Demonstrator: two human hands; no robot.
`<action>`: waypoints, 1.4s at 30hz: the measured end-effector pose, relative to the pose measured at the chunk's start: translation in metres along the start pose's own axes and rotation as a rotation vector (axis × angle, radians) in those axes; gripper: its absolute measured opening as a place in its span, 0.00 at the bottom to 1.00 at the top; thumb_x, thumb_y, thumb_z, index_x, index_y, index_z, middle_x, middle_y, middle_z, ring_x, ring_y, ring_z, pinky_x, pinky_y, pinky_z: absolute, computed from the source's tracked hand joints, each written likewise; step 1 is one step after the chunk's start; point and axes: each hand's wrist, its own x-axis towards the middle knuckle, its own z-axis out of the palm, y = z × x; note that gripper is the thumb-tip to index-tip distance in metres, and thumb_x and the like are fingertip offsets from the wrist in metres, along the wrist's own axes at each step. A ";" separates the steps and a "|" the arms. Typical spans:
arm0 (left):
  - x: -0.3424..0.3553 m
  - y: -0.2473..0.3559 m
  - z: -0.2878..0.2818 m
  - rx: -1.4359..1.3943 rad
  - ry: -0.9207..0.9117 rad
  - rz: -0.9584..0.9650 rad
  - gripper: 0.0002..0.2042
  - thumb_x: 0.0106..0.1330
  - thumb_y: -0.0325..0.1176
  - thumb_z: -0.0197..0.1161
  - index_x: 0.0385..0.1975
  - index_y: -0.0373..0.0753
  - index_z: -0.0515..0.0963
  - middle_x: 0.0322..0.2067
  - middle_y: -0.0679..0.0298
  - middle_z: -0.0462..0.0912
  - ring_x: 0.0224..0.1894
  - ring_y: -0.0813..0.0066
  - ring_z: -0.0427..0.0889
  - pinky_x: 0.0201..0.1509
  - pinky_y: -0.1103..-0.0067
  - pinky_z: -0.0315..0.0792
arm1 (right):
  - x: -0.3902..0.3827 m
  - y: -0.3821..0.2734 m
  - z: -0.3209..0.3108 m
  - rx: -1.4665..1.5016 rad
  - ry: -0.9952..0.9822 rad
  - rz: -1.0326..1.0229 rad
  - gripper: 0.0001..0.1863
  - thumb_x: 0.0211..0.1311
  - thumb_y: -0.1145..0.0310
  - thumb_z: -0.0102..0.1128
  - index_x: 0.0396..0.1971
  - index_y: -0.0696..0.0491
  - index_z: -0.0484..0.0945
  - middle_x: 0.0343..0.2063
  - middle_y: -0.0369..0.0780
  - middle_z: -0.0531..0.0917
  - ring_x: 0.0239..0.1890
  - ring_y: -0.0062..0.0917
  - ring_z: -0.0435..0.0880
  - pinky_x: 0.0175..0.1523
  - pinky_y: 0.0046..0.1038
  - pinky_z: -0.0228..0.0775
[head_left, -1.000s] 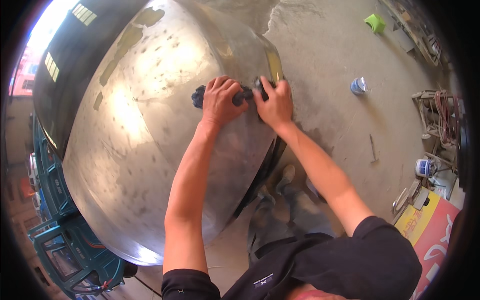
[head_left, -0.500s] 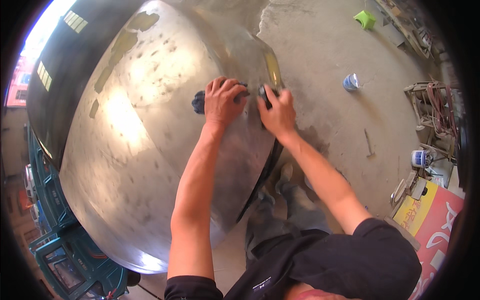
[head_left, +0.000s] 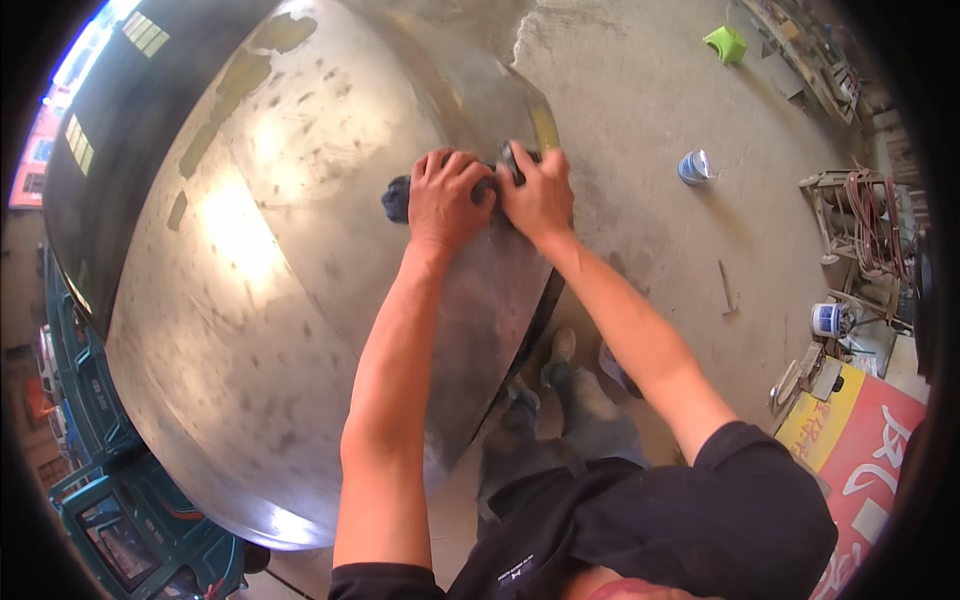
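A dark lumpy object (head_left: 396,199) lies on a bare-metal car hood (head_left: 270,330), toward the hood's right edge, with a dark block-like piece (head_left: 508,158) just right of it; whether the two are ends of one tool is hidden by the hands. For steady handling, it would seem best to keep the block-like piece flat to the curve, press evenly with both hands, and ease off where the metal turns down at the right edge, since a tilted corner could dig in there. The lumpy object sits beneath the left hand (head_left: 447,200), its end jutting out past the left side of the palm; that hand's fingers lie side by side, curled over it. The block-like piece lies between the thumb and forefinger of the right hand (head_left: 540,197), which appear to pinch it; its other fingers are bent and partly hidden. Close by, a yellowish strip (head_left: 545,128) runs along the hood's right edge, and olive patches (head_left: 222,108) mark its upper left. Farther out, a blue-and-white bucket (head_left: 692,168), a green stool (head_left: 726,45) and a hammer-like tool (head_left: 726,288) rest on the concrete floor (head_left: 625,130).
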 end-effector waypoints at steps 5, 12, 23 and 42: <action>-0.011 -0.009 -0.012 0.009 0.004 -0.002 0.10 0.55 0.36 0.75 0.38 0.52 0.90 0.49 0.74 0.89 0.62 0.63 0.83 0.68 0.62 0.75 | -0.048 0.005 -0.017 -0.003 -0.087 0.019 0.25 0.67 0.55 0.76 0.63 0.41 0.88 0.48 0.51 0.76 0.55 0.54 0.79 0.54 0.51 0.82; -0.001 0.000 0.000 -0.018 0.017 0.011 0.11 0.54 0.36 0.75 0.38 0.52 0.89 0.49 0.73 0.89 0.62 0.62 0.83 0.68 0.61 0.75 | -0.006 -0.001 -0.003 -0.037 -0.006 0.003 0.26 0.68 0.55 0.75 0.65 0.41 0.87 0.50 0.53 0.78 0.57 0.57 0.80 0.52 0.52 0.83; -0.005 -0.003 -0.001 -0.024 0.011 0.021 0.11 0.54 0.35 0.75 0.38 0.51 0.88 0.48 0.73 0.89 0.62 0.62 0.83 0.69 0.60 0.74 | -0.008 0.000 -0.002 -0.012 0.034 0.003 0.24 0.70 0.56 0.73 0.63 0.44 0.88 0.51 0.54 0.78 0.56 0.56 0.81 0.51 0.52 0.82; 0.000 -0.004 -0.004 -0.070 -0.025 0.052 0.07 0.55 0.35 0.74 0.34 0.51 0.86 0.46 0.74 0.89 0.61 0.62 0.83 0.68 0.60 0.74 | 0.001 -0.001 -0.003 -0.019 0.025 -0.003 0.22 0.70 0.54 0.72 0.62 0.41 0.86 0.49 0.54 0.78 0.56 0.56 0.80 0.50 0.52 0.84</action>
